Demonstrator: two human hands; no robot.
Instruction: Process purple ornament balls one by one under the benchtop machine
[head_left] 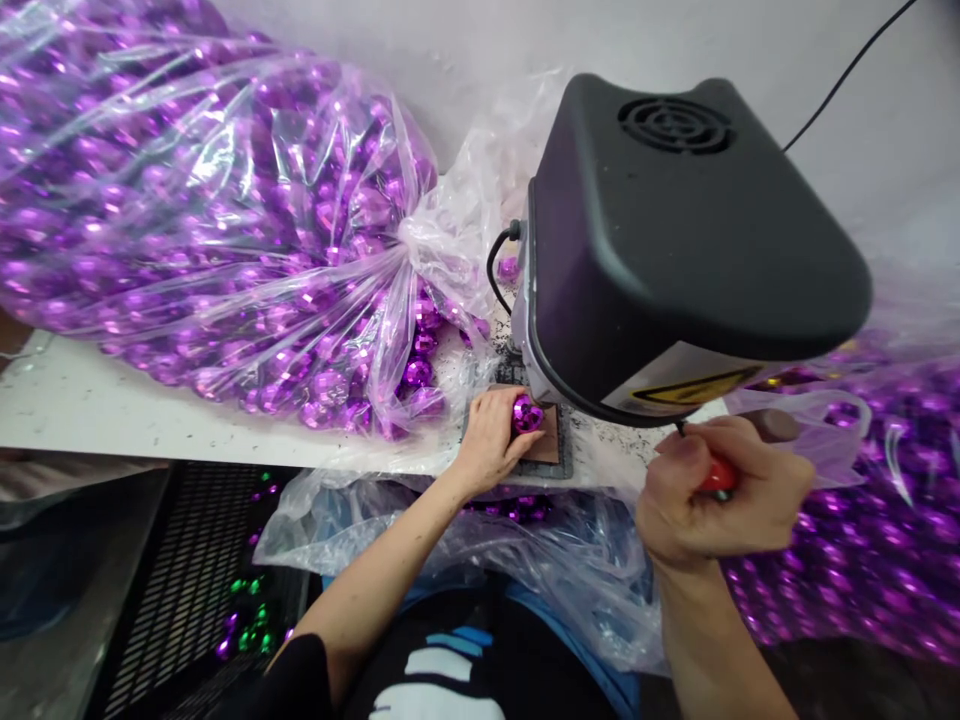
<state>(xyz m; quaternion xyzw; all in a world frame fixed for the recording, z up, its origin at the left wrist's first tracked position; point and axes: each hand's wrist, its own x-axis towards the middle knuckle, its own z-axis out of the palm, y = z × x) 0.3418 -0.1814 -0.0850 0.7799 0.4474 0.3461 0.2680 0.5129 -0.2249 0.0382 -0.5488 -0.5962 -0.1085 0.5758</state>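
My left hand (491, 430) is closed around a shiny purple faceted ball (528, 413). The ball is at a small brown board (546, 440), beneath the front edge of a black machine (697, 230). My right hand (716, 490) is wrapped round a red handle (718, 474) just below the machine's right side; the fingers hide most of it. The machine's underside above the ball cannot be seen from here.
A big tied plastic bag (225, 220) of purple balls lies on the white table (135, 410) at left. Another bag (885, 520) of purple beads is at right. Loose plastic film (585, 560) covers my lap. Green and purple pieces (255, 630) lie by a black mesh crate (187, 560).
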